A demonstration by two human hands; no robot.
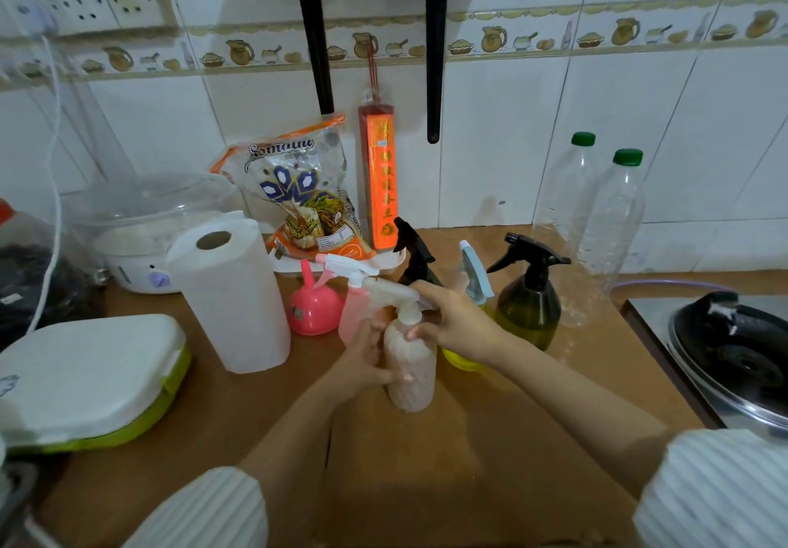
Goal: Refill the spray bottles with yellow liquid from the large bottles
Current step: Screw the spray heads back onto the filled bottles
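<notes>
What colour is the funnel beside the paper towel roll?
Pink; the funnel shows clearly in the head view.

Brown counter (490, 441): spray bottles (528, 309), paper roll (230, 292), funnel (313, 309).

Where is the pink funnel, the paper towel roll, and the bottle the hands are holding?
pink funnel (314, 311): head view, on its round bowl.
paper towel roll (232, 300): head view, on its white side.
white spray bottle (411, 370): head view, on its body between both hands.
</notes>
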